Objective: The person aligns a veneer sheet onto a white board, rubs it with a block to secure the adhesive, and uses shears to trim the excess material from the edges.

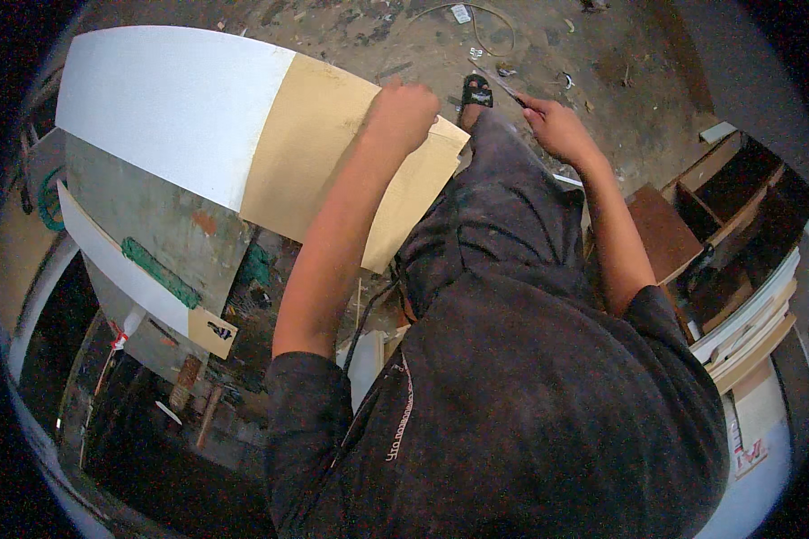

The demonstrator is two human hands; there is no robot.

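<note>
The left hand (pixel 403 117) was curled on the white-and-tan board (pixel 252 133); I couldn't tell if it gripped. The right hand (pixel 559 133) was wrapped around a thin tool (pixel 510 92).

A rough workshop is surrounding the person, and its furnishings are giving it away. The stained floor (pixel 360 36) is collecting scraps, and a thin cord (pixel 515 34) is curling across it. A large white-and-tan board (pixel 171 108) is extending over a scuffed grey-green surface (pixel 117 189), whose paint is wearing patchy. On the right, a brown wooden cabinet (pixel 661 229) is showing its open compartments, and pale boards (pixel 757 331) are stacking up beside it. In the dim lower left, what may be a rusty screw (pixel 185 377) is protruding.
</note>
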